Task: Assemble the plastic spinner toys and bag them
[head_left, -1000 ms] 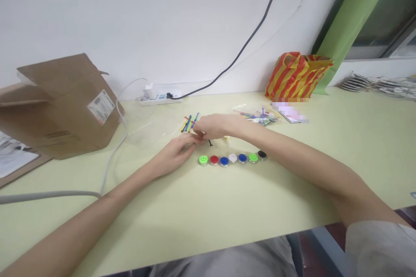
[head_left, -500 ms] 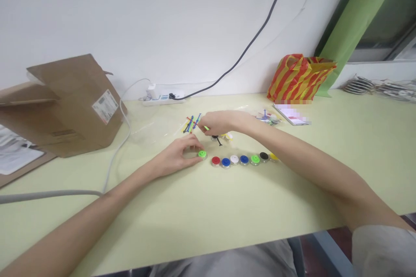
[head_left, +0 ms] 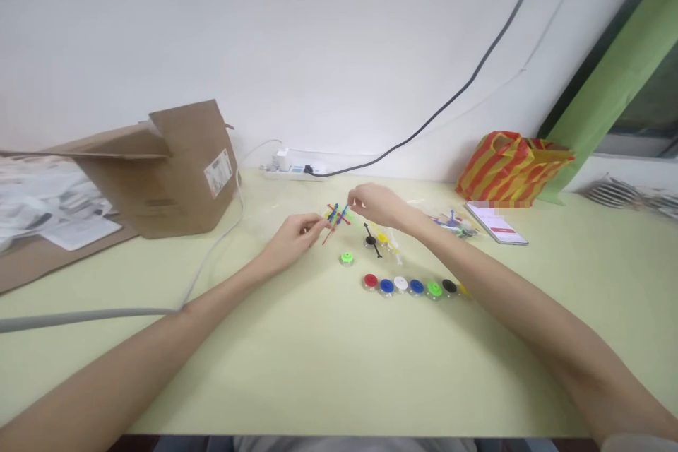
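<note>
Grip unclear, left hand [head_left: 296,239] and right hand [head_left: 377,204] meet at the coloured arrows [head_left: 340,216], while a black arrow [head_left: 377,251] crosses a black disc [head_left: 368,241] and the visible front discs [head_left: 401,284] carry none

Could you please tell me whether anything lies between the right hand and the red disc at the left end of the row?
Yes: the black arrow, with a black disc close by it, lies between the right hand and the red disc. Both look low, so the hand could probably pass over them.
</note>
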A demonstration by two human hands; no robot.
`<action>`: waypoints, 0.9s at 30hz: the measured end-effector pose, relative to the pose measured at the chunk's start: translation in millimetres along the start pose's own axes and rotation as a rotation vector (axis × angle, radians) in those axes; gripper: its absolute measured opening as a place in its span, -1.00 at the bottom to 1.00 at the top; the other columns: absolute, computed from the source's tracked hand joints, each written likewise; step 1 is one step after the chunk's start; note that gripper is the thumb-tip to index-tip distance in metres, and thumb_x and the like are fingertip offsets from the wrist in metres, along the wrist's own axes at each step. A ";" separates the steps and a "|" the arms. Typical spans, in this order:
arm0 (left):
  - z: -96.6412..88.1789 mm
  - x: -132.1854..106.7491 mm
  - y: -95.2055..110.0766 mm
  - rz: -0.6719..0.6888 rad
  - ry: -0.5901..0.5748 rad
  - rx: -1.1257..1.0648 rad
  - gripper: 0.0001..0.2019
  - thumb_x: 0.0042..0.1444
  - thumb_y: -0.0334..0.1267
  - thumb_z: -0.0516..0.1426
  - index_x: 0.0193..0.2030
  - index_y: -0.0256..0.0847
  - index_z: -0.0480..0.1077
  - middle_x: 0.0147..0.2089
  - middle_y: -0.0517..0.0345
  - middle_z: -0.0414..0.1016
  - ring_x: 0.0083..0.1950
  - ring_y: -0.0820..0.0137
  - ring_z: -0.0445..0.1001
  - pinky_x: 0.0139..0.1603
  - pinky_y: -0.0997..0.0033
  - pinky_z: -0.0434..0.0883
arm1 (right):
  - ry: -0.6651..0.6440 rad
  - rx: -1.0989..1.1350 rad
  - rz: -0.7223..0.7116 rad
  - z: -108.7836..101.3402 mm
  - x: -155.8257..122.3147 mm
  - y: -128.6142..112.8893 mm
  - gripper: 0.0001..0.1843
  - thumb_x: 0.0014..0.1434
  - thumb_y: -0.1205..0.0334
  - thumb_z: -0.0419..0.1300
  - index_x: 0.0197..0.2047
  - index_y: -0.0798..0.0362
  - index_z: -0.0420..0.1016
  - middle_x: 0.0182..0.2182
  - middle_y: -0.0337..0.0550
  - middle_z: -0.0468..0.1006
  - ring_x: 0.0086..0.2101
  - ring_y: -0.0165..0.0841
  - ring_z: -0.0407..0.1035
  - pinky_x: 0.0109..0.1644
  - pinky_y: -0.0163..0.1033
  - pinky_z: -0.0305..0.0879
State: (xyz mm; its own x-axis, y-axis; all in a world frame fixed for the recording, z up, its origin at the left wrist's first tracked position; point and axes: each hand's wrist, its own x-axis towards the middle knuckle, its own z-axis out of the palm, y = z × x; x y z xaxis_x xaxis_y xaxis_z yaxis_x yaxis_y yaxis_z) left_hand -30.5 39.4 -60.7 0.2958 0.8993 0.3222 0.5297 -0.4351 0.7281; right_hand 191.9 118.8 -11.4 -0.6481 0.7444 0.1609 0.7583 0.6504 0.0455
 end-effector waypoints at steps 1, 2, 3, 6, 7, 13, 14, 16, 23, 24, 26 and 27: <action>-0.9 0.4 -2.8 0.008 0.011 0.007 -0.57 0.37 0.03 0.01 -0.16 -0.26 0.56 -0.56 0.30 0.22 -0.51 0.48 0.14 -0.48 0.46 0.09 | -0.025 -0.010 0.025 5.5 5.1 -1.9 -0.69 0.41 0.20 0.03 0.01 0.07 0.58 -0.04 0.05 0.64 -0.07 -0.19 0.51 -0.12 -0.23 0.29; -1.1 0.7 -5.7 0.016 0.022 0.026 -0.58 0.38 0.00 0.00 -0.17 -0.27 0.55 -0.57 0.30 0.22 -0.52 0.48 0.13 -0.48 0.46 0.09 | -0.059 -0.025 0.052 11.2 10.5 -3.7 -0.68 0.40 0.16 0.05 -0.01 0.08 0.59 -0.04 0.08 0.64 -0.07 -0.16 0.52 -0.11 -0.22 0.31; -0.5 0.9 -8.4 0.027 0.029 0.059 -0.60 0.38 -0.03 -0.01 -0.18 -0.27 0.54 -0.56 0.30 0.23 -0.52 0.48 0.15 -0.47 0.46 0.10 | -0.094 -0.041 0.077 16.8 16.0 -4.9 -0.68 0.38 0.13 0.09 -0.02 0.10 0.60 -0.04 0.12 0.64 -0.07 -0.13 0.53 -0.12 -0.20 0.32; 4.3 0.4 -14.7 0.080 0.008 0.252 -0.66 0.37 -0.14 -0.01 -0.23 -0.24 0.52 -0.50 0.25 0.33 -0.48 0.45 0.25 -0.41 0.44 0.14 | -0.160 -0.065 0.129 30.7 31.8 -2.6 -0.71 0.28 0.21 0.19 -0.03 0.17 0.62 -0.02 0.22 0.63 -0.06 -0.05 0.55 -0.15 -0.18 0.35; 6.4 0.1 -15.9 0.111 -0.011 0.337 -0.68 0.36 -0.17 -0.01 -0.25 -0.23 0.52 -0.47 0.22 0.37 -0.46 0.43 0.29 -0.38 0.43 0.16 | -0.170 -0.060 0.138 33.7 36.4 0.1 -0.72 0.25 0.26 0.21 -0.03 0.17 0.62 -0.02 0.22 0.63 -0.07 -0.05 0.55 -0.17 -0.19 0.36; 13.2 0.0 -17.1 0.235 -0.071 0.584 -0.72 0.37 -0.23 -0.01 -0.26 -0.20 0.50 -0.38 0.10 0.43 -0.34 0.32 0.42 -0.29 0.37 0.22 | -0.227 -0.006 0.166 37.9 55.6 18.8 -0.73 0.15 0.35 0.29 -0.06 0.16 0.66 -0.07 0.13 0.67 -0.12 -0.17 0.57 -0.22 -0.29 0.34; 13.2 0.0 -16.8 0.234 -0.068 0.586 -0.71 0.37 -0.23 -0.01 -0.24 -0.20 0.51 -0.37 0.09 0.43 -0.34 0.31 0.42 -0.29 0.36 0.22 | -0.230 0.007 0.168 36.8 57.6 21.0 -0.75 0.15 0.35 0.30 -0.08 0.16 0.66 -0.09 0.12 0.68 -0.14 -0.19 0.57 -0.23 -0.30 0.33; 12.8 -0.2 -16.1 0.225 -0.058 0.589 -0.71 0.38 -0.24 -0.01 -0.22 -0.20 0.52 -0.36 0.09 0.42 -0.34 0.31 0.42 -0.28 0.36 0.23 | -0.228 0.036 0.169 33.3 60.3 25.3 -0.79 0.17 0.33 0.30 -0.13 0.18 0.67 -0.13 0.10 0.69 -0.18 -0.24 0.57 -0.25 -0.32 0.32; 12.0 -0.8 -15.0 0.230 -0.003 0.579 -0.71 0.39 -0.26 -0.02 -0.24 -0.21 0.50 -0.34 0.08 0.40 -0.31 0.30 0.42 -0.27 0.34 0.25 | -0.156 0.117 0.162 7.7 52.9 43.7 -0.82 0.26 0.31 0.24 -0.26 0.17 0.68 -0.26 -0.05 0.72 -0.27 -0.38 0.55 -0.23 -0.40 0.31; 11.9 -0.8 -15.3 0.230 -0.001 0.572 -0.72 0.39 -0.28 -0.02 -0.24 -0.21 0.50 -0.34 0.08 0.40 -0.31 0.31 0.42 -0.26 0.34 0.25 | -0.147 0.124 0.161 3.5 50.5 45.4 -0.82 0.26 0.31 0.24 -0.27 0.16 0.68 -0.27 -0.07 0.72 -0.28 -0.39 0.55 -0.24 -0.41 0.31; 11.8 -0.7 -15.8 0.236 -0.001 0.554 -0.74 0.38 -0.31 -0.02 -0.23 -0.21 0.49 -0.32 0.08 0.42 -0.29 0.31 0.43 -0.23 0.34 0.28 | -0.132 0.133 0.168 -4.6 45.7 47.5 -0.84 0.25 0.33 0.24 -0.29 0.15 0.67 -0.29 -0.10 0.72 -0.29 -0.40 0.55 -0.26 -0.42 0.30; 11.7 -0.7 -16.1 0.243 0.000 0.547 -0.75 0.37 -0.33 -0.02 -0.21 -0.21 0.49 -0.31 0.08 0.43 -0.27 0.31 0.44 -0.21 0.34 0.29 | -0.121 0.132 0.178 -8.3 43.5 47.9 -0.85 0.24 0.34 0.24 -0.30 0.15 0.66 -0.29 -0.10 0.72 -0.29 -0.40 0.55 -0.27 -0.41 0.30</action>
State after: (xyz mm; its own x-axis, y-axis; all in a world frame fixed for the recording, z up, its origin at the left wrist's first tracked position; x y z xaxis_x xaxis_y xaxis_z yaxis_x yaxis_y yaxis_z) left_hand -29.9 45.3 -79.7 0.4595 0.7711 0.4407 0.7792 -0.5881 0.2168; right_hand 200.6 181.0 5.9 -0.5150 0.8564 0.0356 0.8505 0.5158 -0.1031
